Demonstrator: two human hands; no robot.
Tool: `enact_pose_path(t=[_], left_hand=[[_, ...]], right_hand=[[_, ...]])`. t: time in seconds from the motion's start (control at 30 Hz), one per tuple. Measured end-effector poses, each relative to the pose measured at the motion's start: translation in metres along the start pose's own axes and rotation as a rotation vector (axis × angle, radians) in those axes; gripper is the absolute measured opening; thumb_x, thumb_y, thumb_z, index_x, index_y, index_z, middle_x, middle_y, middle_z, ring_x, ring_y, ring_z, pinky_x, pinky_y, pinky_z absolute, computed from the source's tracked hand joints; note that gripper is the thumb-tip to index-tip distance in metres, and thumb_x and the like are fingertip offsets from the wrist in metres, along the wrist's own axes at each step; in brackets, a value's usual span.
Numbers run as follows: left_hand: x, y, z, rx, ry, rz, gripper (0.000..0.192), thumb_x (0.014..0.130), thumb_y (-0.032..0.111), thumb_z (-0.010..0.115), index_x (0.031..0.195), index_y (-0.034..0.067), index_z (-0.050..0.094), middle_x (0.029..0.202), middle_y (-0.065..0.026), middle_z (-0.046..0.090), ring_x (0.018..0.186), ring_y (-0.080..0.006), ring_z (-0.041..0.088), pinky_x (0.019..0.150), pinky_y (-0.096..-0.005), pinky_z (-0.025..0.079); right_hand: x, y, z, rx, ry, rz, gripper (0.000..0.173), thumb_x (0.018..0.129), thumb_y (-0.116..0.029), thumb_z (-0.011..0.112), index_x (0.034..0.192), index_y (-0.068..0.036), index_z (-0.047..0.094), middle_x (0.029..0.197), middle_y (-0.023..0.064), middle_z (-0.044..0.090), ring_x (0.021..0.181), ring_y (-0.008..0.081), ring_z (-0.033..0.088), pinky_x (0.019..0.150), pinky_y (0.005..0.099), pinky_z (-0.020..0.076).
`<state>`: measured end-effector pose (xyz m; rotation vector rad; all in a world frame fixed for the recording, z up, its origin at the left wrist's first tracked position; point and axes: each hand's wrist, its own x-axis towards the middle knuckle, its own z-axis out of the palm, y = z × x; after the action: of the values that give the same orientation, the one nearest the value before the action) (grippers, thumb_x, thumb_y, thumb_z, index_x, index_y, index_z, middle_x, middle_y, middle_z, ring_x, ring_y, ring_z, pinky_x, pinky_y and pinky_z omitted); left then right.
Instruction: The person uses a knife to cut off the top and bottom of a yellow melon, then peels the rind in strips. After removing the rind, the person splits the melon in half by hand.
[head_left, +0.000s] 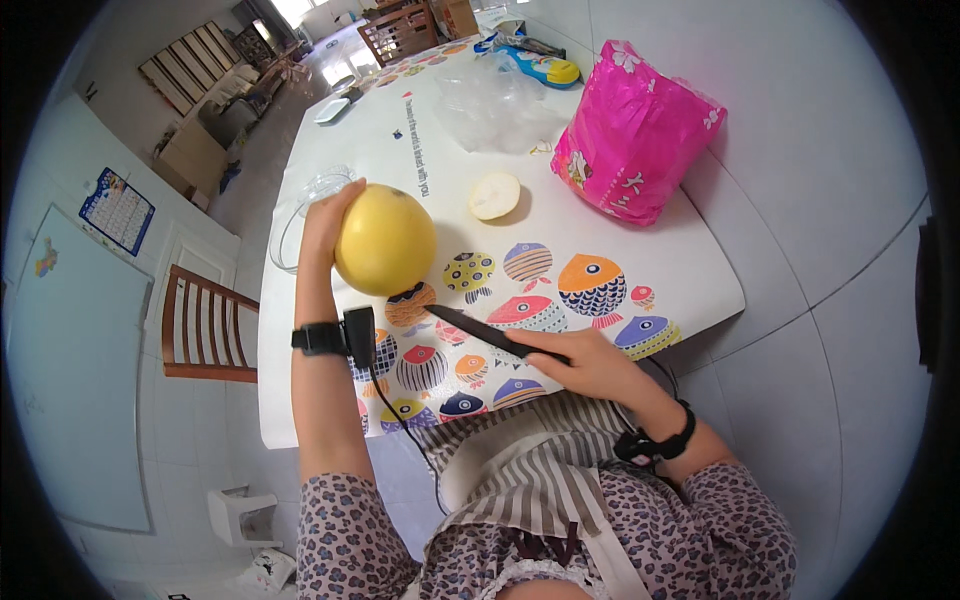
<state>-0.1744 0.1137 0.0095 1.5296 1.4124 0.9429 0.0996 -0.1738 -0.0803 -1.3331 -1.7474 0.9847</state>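
My left hand (330, 217) rests on the left side of a large yellow pomelo (386, 240); its fingers are partly hidden behind the fruit. In my right hand (589, 360) is the handle of a black-bladed knife (476, 326), its tip pointing left, just below and to the right of the pomelo and apart from it. A pale cut slice of rind (495, 196) lies to the right of the pomelo on the fish-patterned tablecloth (360, 142). Left of my left hand stands a clear glass or plastic bowl (283, 244), partly hidden by the hand.
A full pink plastic bag (637, 135) stands at the table's right edge. Clear plastic wrap (491, 105) lies farther back, near a blue and yellow packet (536, 67). A small white tray (332, 111) sits near the left edge. A wooden chair (210, 322) stands left of the table.
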Motion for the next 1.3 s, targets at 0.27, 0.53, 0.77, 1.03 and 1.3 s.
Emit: enact_pose_path(t=[0.27, 0.53, 0.77, 1.03, 1.3], left_hand=[[-0.073, -0.016, 0.011, 0.467, -0.031, 0.794, 0.052, 0.079, 0.04, 0.082, 0.121, 0.009, 0.077, 0.148, -0.0186, 0.057, 0.151, -0.0389, 0.034, 0.118, -0.0496, 0.035], [-0.129, -0.007, 0.025, 0.571, 0.023, 0.888, 0.132, 0.052, 0.059, 0.094, 0.159, 0.007, 0.036, 0.16, -0.0259, 0.036, 0.144, -0.0443, 0.042, 0.112, -0.0506, 0.042], [-0.148, 0.003, 0.043, 0.72, 0.028, 0.927, 0.131, 0.053, 0.056, 0.095, 0.155, -0.001, 0.036, 0.146, -0.0257, 0.051, 0.135, -0.0449, 0.05, 0.11, -0.0505, 0.044], [-0.157, 0.009, 0.053, 0.805, -0.013, 0.989, 0.125, 0.055, 0.052, 0.095, 0.154, 0.0, 0.038, 0.147, -0.0224, 0.051, 0.139, -0.0426, 0.046, 0.113, -0.0497, 0.041], [-0.153, 0.004, 0.053, 0.748, 0.0, 1.02, 0.116, 0.056, 0.046, 0.095, 0.15, 0.0, 0.045, 0.145, -0.0212, 0.054, 0.135, -0.0415, 0.052, 0.11, -0.0491, 0.045]], right_hand=[[-0.025, 0.012, -0.03, 0.37, 0.868, -0.594, 0.054, 0.101, -0.002, 0.054, 0.154, -0.004, 0.046, 0.089, 0.0089, 0.067, 0.058, 0.0029, 0.05, 0.052, 0.0184, 0.0423], [-0.006, -0.018, -0.03, -0.172, 0.474, -0.299, 0.047, 0.095, -0.008, 0.067, 0.142, -0.012, 0.062, 0.081, 0.0099, 0.066, 0.067, 0.0193, 0.062, 0.063, 0.0312, 0.0503], [-0.023, -0.037, -0.045, -0.474, 0.296, -0.196, 0.046, 0.091, -0.01, 0.071, 0.136, -0.019, 0.068, 0.07, 0.0071, 0.057, 0.058, 0.0218, 0.056, 0.055, 0.0345, 0.0466], [-0.029, -0.048, -0.058, -0.742, 0.278, -0.327, 0.049, 0.091, -0.018, 0.071, 0.139, -0.024, 0.066, 0.064, 0.0025, 0.051, 0.05, 0.0183, 0.052, 0.046, 0.0336, 0.0444], [-0.049, -0.054, -0.057, -0.81, 0.126, -0.202, 0.051, 0.088, -0.014, 0.072, 0.138, -0.02, 0.066, 0.073, 0.0041, 0.056, 0.058, 0.02, 0.059, 0.05, 0.0352, 0.0462]])
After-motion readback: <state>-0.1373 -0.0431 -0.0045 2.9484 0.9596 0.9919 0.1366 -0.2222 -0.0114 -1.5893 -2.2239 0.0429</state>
